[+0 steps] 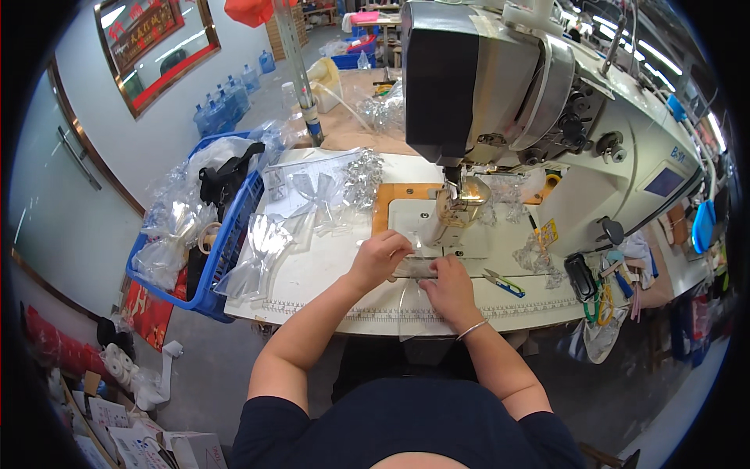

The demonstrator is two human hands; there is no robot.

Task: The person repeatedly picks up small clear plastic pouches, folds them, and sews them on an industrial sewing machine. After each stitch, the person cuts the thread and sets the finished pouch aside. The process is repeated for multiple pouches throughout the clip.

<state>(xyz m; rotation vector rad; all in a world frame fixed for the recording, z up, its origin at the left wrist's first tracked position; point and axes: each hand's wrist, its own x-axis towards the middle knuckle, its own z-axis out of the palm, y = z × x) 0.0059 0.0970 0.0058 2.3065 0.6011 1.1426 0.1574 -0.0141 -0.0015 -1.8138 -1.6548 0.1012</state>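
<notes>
Both my hands are at the front of a white sewing machine (516,86), just before its needle area. My left hand (381,258) pinches the upper left edge of a clear plastic piece (416,313). On the piece's right side, my right hand (451,286) has thumb and fingers closed on it. The see-through piece hangs down toward the table's front edge, and its exact outline is hard to make out. Beside my right hand lie small thread snips (504,283) with green and blue handles.
At the left, clear plastic pieces (266,248) lie on the white table (320,293). A blue basket (234,234) of plastic bags and black items stands beside it. Rightward are plastic scraps (535,254), a black object (580,277) and hanging scissors (605,303). A metal post (301,78) rises behind.
</notes>
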